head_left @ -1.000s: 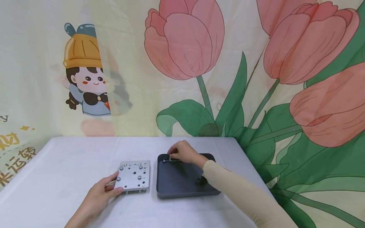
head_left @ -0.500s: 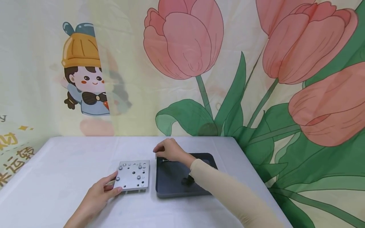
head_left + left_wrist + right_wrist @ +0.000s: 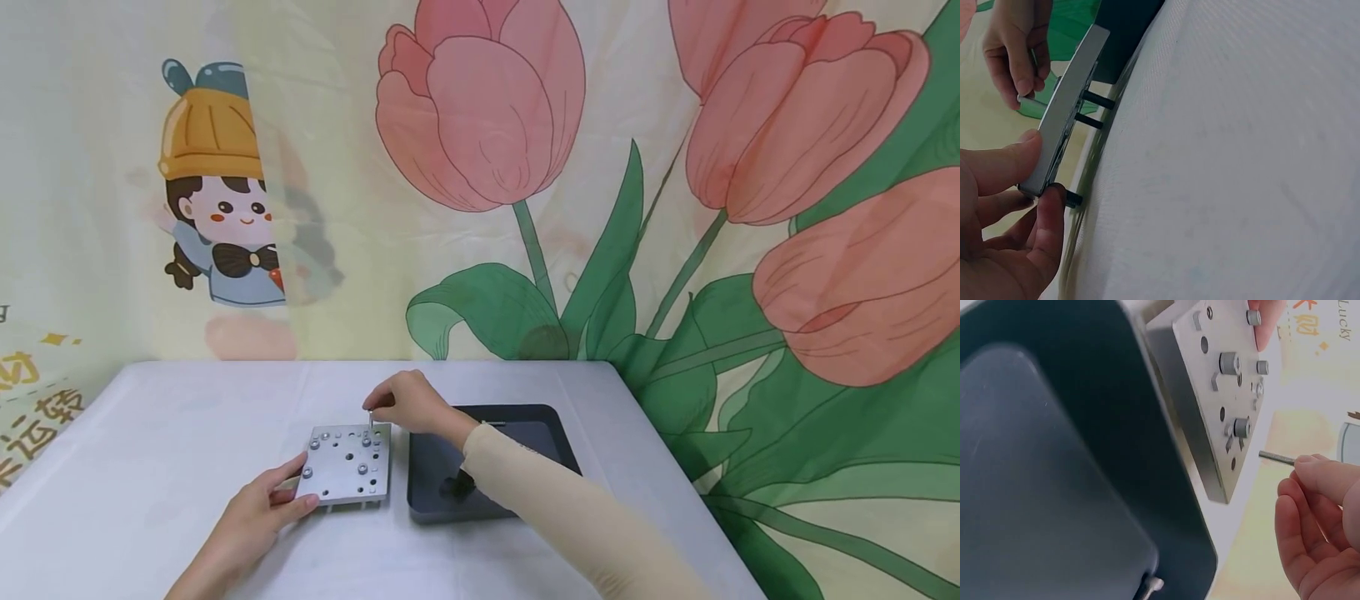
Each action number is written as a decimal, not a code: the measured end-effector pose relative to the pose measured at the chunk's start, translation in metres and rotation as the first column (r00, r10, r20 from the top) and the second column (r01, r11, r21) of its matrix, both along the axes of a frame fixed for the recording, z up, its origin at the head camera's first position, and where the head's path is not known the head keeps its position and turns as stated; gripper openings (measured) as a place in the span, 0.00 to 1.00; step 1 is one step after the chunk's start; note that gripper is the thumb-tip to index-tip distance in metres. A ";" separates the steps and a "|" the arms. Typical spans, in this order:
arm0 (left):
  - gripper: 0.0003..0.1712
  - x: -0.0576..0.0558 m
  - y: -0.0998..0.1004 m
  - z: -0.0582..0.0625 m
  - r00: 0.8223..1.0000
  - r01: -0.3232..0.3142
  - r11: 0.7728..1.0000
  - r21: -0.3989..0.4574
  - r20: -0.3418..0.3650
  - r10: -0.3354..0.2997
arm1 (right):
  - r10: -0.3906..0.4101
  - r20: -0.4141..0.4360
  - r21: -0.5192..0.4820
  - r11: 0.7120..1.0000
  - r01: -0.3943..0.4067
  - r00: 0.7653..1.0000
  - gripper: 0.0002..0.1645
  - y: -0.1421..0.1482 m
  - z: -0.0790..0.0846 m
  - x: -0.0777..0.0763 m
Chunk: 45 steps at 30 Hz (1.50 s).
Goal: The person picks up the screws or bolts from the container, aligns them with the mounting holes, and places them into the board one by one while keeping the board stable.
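Note:
A square silver metal plate (image 3: 345, 471), drilled with holes and set with several socket-head screws, sits left of the tray in the head view. My left hand (image 3: 258, 517) pinches its near-left corner, thumb on top and fingers beneath. Dark screw shanks (image 3: 1099, 100) stick out below the plate in the left wrist view. Between thumb and fingertips my right hand (image 3: 412, 404) pinches a thin threaded screw (image 3: 1277, 458). Over the plate's far-right corner it points down; in the right wrist view its tip is apart from the plate's face.
A dark shallow tray (image 3: 525, 412) stands right of the plate, partly covered by the right forearm. A silver screw (image 3: 1154, 585) lies in it. White cloth (image 3: 225, 417) covers the table; a tulip-print curtain (image 3: 480, 167) hangs behind.
My right hand has moved left from the tray's far-left edge to over the plate's far-right corner, carrying the screw. My left hand stays on the plate.

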State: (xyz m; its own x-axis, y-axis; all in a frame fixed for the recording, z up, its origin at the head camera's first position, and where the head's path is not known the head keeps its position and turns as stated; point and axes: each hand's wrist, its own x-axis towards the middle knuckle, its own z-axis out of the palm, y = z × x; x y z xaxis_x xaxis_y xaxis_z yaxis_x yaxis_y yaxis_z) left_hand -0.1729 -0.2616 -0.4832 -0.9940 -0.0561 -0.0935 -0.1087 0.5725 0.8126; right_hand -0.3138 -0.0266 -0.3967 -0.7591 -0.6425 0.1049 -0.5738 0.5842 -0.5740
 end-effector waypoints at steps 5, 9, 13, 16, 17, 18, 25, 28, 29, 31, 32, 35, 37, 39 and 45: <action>0.50 0.001 0.000 0.001 1.000 0.007 1.000 0.000 -0.011 -0.007 | -0.011 0.003 0.009 1.000 0.011 1.000 0.09 -0.011 -0.001 0.003; 0.50 0.001 0.000 0.002 1.000 0.006 1.000 0.001 -0.016 -0.006 | 0.003 -0.022 0.021 1.000 -0.003 1.000 0.09 -0.018 -0.001 0.003; 0.50 0.001 0.001 0.002 1.000 0.004 1.000 0.003 -0.015 -0.004 | 0.013 -0.040 0.044 0.999 -0.011 0.999 0.09 -0.024 -0.002 0.003; 0.50 0.000 0.002 0.003 1.000 0.002 1.000 0.010 -0.009 -0.002 | 0.014 -0.042 0.061 0.998 -0.011 0.999 0.10 -0.028 -0.003 0.003; 0.50 0.000 0.002 0.003 1.000 0.001 1.000 0.012 -0.006 -0.001 | 0.014 -0.042 0.065 0.998 -0.011 0.999 0.10 -0.029 -0.003 0.004; 0.50 0.000 0.002 0.003 1.000 0.001 1.000 0.016 -0.003 -0.001 | 0.014 -0.043 0.069 0.998 -0.011 0.999 0.10 -0.030 -0.004 0.004; 0.51 0.001 0.000 0.001 1.000 -0.002 1.000 0.017 0.009 0.002 | 0.021 -0.060 0.090 0.996 -0.016 0.998 0.10 -0.034 -0.009 0.005; 0.51 0.000 0.001 0.001 1.000 -0.008 0.999 0.031 0.023 0.007 | 0.018 -0.063 0.088 0.996 -0.012 0.998 0.10 -0.034 -0.011 0.004; 0.52 -0.001 0.001 0.001 1.000 -0.009 0.999 0.032 0.025 0.008 | 0.016 -0.064 0.086 0.996 -0.010 0.998 0.09 -0.034 -0.011 0.004; 0.52 -0.001 0.001 0.001 1.000 -0.008 1.000 0.029 0.025 0.008 | 0.013 -0.066 0.084 0.996 -0.007 0.998 0.09 -0.033 -0.012 0.003; 0.52 -0.001 0.001 0.002 1.000 -0.007 1.000 0.025 0.024 0.006 | 0.012 -0.065 0.082 0.997 -0.006 0.998 0.09 -0.033 -0.013 0.003; 0.52 -0.001 0.000 0.002 1.000 -0.001 1.000 0.009 0.019 0.001 | 0.015 -0.051 0.077 0.997 -0.011 0.999 0.09 -0.033 -0.014 0.003; 0.52 -0.001 -0.001 0.002 1.000 0.003 1.000 0.000 0.014 -0.003 | 0.019 -0.044 0.078 0.997 -0.016 0.999 0.09 -0.033 -0.015 0.004; 0.52 -0.001 -0.002 0.001 1.000 0.007 1.000 0.002 0.011 -0.007 | 0.020 -0.043 0.091 0.996 -0.016 0.999 0.09 -0.033 -0.016 0.006; 0.51 0.000 -0.001 0.001 1.000 0.019 0.999 0.035 0.008 -0.020 | 0.023 -0.061 0.140 0.990 -0.014 0.998 0.08 -0.033 -0.019 0.009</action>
